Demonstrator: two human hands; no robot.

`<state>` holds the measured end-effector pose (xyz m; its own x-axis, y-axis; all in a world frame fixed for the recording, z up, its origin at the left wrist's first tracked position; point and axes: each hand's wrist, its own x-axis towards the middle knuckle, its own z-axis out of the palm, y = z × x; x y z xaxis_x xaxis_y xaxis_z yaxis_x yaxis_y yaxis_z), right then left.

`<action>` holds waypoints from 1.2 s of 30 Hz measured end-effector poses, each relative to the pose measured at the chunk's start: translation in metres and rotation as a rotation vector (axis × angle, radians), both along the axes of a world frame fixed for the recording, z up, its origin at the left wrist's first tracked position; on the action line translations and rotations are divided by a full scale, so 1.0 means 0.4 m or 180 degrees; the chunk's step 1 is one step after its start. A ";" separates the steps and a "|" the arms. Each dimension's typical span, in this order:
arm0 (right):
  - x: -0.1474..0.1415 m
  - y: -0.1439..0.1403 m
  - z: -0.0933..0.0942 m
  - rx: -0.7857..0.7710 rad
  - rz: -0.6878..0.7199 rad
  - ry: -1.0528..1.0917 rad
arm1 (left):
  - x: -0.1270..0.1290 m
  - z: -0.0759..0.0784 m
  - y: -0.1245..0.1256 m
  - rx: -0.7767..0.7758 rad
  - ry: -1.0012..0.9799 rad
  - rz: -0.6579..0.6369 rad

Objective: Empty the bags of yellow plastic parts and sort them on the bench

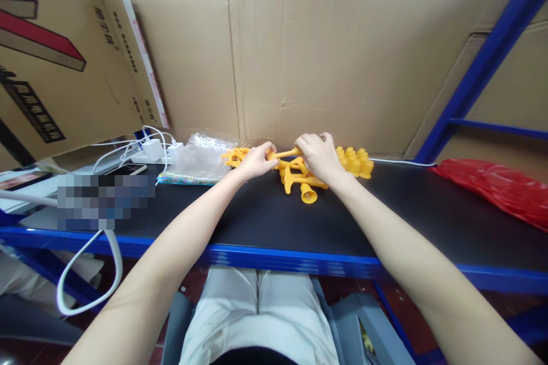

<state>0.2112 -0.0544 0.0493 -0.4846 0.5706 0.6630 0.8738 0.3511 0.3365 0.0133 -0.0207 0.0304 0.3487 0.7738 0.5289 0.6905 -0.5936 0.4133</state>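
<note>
My left hand (256, 161) and my right hand (319, 155) both grip one yellow plastic trumpet-shaped piece (283, 153), held between them just above the black tabletop (265, 217). Under my right hand lie more yellow trumpet pieces (302, 185), one with its round bell facing me. A row of small yellow parts (355, 162) sits just right of my right hand, and another yellow piece (233, 155) lies left of my left hand.
A clear plastic bag (201, 159) lies left of the pile. White chargers and cables (149, 151) and a phone (126, 170) sit at far left. A red plastic bag (496, 188) lies at right. Cardboard sheets (342, 57) wall the back; a blue frame edge (274, 256) runs along the front.
</note>
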 end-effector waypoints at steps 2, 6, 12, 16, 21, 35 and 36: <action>-0.001 0.002 -0.003 -0.0011 -0.0009 0.0010 | -0.001 0.005 -0.008 0.0243 0.0294 0.0198; -0.005 0.002 -0.007 -0.0118 -0.0001 0.0052 | -0.001 0.016 -0.025 0.0491 0.0811 0.0701; -0.006 0.013 -0.025 -0.0288 0.0393 0.0068 | -0.010 0.022 -0.024 0.0563 0.0957 0.0961; -0.009 0.019 -0.032 -0.0297 0.0341 0.0023 | -0.010 0.023 -0.021 0.0620 0.0994 0.1014; -0.009 0.004 -0.014 -0.0238 0.0187 -0.0006 | -0.009 0.026 -0.023 0.0594 0.1049 0.1138; 0.025 0.020 -0.005 -0.0262 -0.0139 0.0583 | -0.107 -0.049 0.083 0.0350 0.0477 0.1374; 0.024 0.020 -0.005 -0.0288 -0.0148 0.0568 | -0.110 -0.056 0.088 0.0328 0.0529 0.1354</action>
